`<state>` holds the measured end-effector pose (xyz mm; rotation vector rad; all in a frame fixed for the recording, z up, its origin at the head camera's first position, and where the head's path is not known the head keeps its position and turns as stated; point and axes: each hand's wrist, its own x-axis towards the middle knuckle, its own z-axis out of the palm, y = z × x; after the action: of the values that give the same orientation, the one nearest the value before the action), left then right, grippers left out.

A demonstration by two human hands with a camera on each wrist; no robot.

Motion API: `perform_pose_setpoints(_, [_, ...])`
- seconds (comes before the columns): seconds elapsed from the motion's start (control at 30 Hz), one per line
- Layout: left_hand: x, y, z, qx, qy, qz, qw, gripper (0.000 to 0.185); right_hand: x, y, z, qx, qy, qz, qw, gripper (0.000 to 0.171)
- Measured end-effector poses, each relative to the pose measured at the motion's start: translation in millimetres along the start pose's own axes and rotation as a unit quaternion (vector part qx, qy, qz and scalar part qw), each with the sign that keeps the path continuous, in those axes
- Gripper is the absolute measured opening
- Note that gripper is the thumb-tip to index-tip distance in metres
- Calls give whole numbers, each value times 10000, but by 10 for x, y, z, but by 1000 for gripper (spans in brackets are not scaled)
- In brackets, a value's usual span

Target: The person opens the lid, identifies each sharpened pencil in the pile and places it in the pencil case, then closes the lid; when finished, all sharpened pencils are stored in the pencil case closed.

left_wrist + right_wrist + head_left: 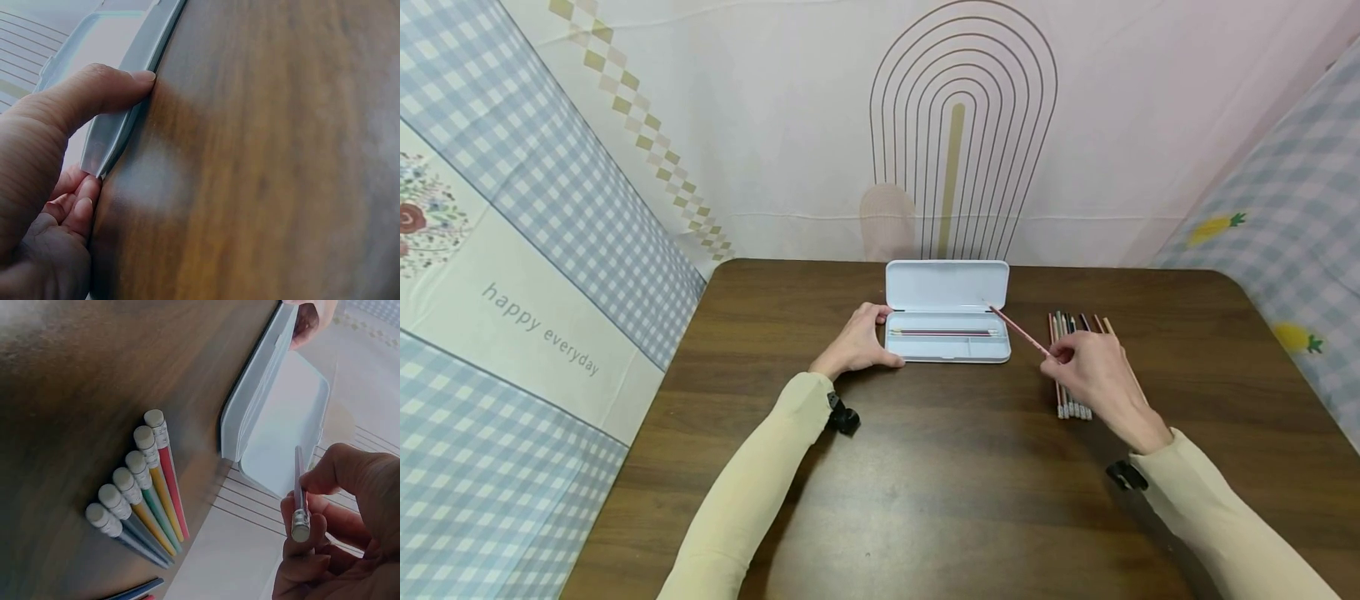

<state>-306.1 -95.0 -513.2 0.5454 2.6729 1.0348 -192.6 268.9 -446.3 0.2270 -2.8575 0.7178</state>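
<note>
A white pencil case (925,350) lies with its lid raised at the back of the table, a few pencils (943,332) along its long compartment. My left hand (859,340) grips its left end, thumb on the front edge and fingers round the side. To the right, my right hand (1101,375) pinches a reddish pencil (1022,332) between thumb and fingers, its far tip overlapping the lid in the head view. The eraser end of this pencil (300,515) faces the right wrist camera. Below that hand, several eraser-topped pencils (156,469) lie side by side on the table.
More pencils (1099,323), partly hidden by the right hand, lie at the right of the row. The brown wooden table (955,483) meets a patterned cloth (790,150) behind the case. Checked cloths (1300,242) hang at both sides.
</note>
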Motion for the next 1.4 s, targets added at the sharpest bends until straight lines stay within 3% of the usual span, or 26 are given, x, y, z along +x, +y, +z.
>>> perform_pose_setpoints(0.37, [-7, -3, -10, -26, -18, -1, 10000, 93, 294, -29, 201, 158, -290, -883, 9955, 8])
perform_pose_setpoints(0.73, [6, -4, -13, -10, -7, 13, 10000, 94, 630, -52, 373, 137, -701, -1698, 9829, 9])
perform_pose_setpoints(1.07, [13, -8, -15, -122, 0, -44, 9999, 93, 852, -104, 533, 125, -1195, -1931, 9738, 7])
perform_pose_setpoints(1.4, [22, -9, -20, -136, 0, -27, 9999, 92, 1068, -194, 657, -107, -1294, -2198, 9669, 10])
